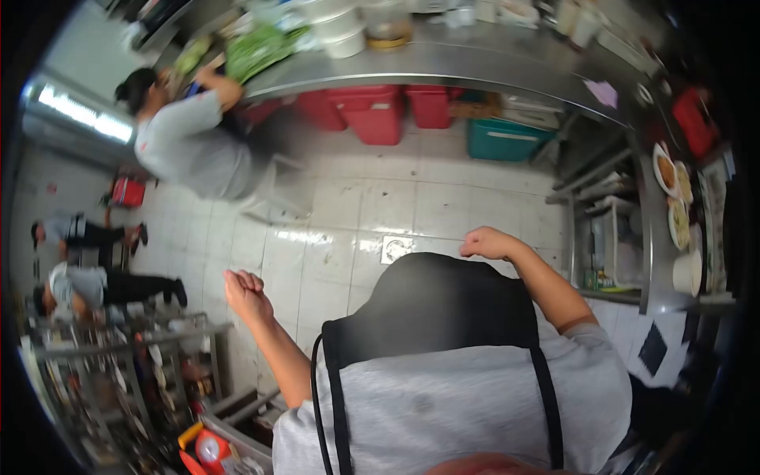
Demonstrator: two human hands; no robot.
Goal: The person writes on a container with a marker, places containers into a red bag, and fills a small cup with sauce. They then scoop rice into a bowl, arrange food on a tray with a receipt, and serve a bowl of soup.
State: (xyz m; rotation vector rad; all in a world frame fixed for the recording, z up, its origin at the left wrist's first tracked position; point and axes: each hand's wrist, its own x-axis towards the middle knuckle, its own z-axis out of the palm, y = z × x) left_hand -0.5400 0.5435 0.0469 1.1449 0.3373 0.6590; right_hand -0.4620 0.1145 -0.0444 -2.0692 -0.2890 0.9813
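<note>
My left hand (248,296) hangs over the tiled floor on the left, its fingers curled in and nothing visible in them. Over the floor in front of my body, my right hand (486,243) is also curled into a loose fist, with no object showing. A black apron (443,309) covers my front, close beside the right hand. Between the hands, a square floor drain (397,249) lies in the white tiles (340,261). Neither hand touches a work surface.
A steel counter (475,63) runs ahead, with red bins (368,115) and a teal crate (507,142) underneath. A person (190,146) sits by a white stool (277,190). Plates of food (678,224) stand on the right counter. Metal racks (127,356) fill the left.
</note>
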